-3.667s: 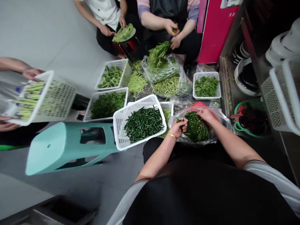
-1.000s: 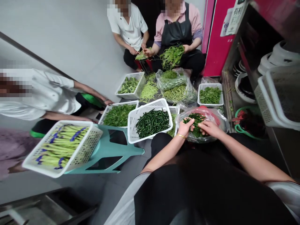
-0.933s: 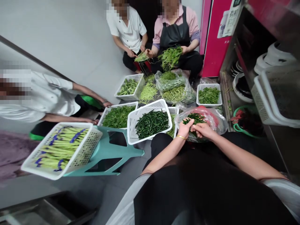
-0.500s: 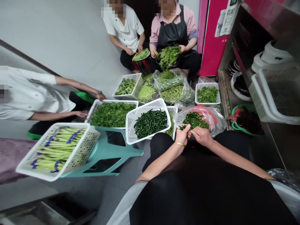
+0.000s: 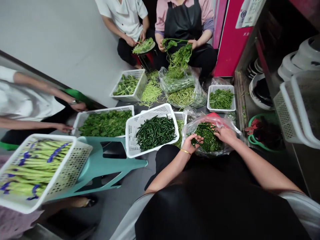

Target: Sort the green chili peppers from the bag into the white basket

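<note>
Hands parted since half a second ago: my left hand pinches green chillies inside the clear plastic bag; my right hand rests loosely curled, its fingers grasping nothing I can see.

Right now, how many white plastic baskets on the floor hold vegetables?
6 visible: asparagus basket, leafy greens basket, chili basket, a partly hidden one behind it, far left basket, far right basket. Others may be hidden.

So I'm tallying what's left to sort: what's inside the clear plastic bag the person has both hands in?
The clear plastic bag holds a heap of thin dark green chillies. The left hand and right hand rest on them. Something red shows behind; the heap covers the bag's bottom.
</note>
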